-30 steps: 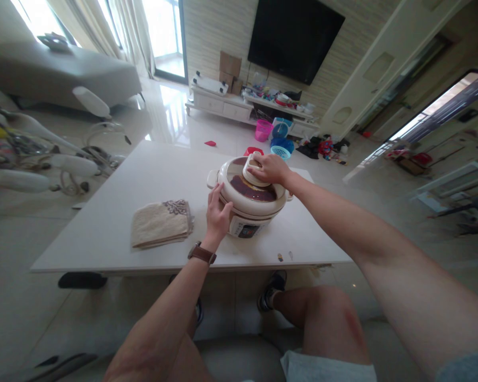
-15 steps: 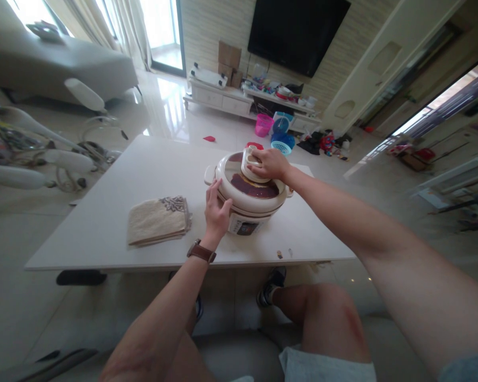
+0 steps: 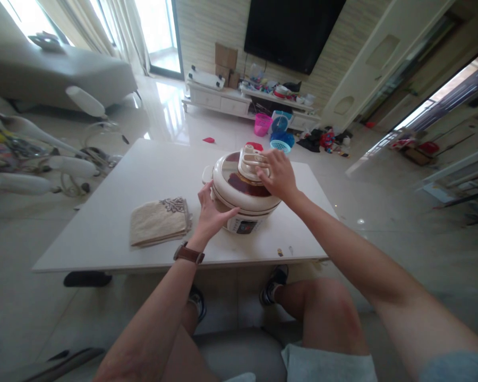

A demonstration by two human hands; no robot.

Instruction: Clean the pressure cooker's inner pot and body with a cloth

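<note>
A cream electric cooker (image 3: 242, 225) with a control panel on its front stands on the white table. Its domed lid (image 3: 227, 190) has a dark see-through window and sits on the pot, slightly tilted. My right hand (image 3: 279, 172) grips the cream lid handle (image 3: 249, 159) from the right, fingers across the top and thumb on the near side. At the pot's left side, my left hand (image 3: 212, 215) is open, its thumb spread along the front below the rim and its fingertips near the left side handle. To its left lies a folded beige cloth (image 3: 157, 223).
The white table (image 3: 103, 244) ends just before my knees. Two small bits (image 3: 280, 252) lie near its front edge. Beyond the table stand a pink basket (image 3: 262, 124), a light-blue basket (image 3: 281, 146) and a cluttered low cabinet (image 3: 233, 103). A television (image 3: 292, 32) hangs above.
My right hand has shifted to the right on the handle, its fingers straighter. My left hand has slid slightly left and its thumb has spread wider. The lid remains on the cooker.
</note>
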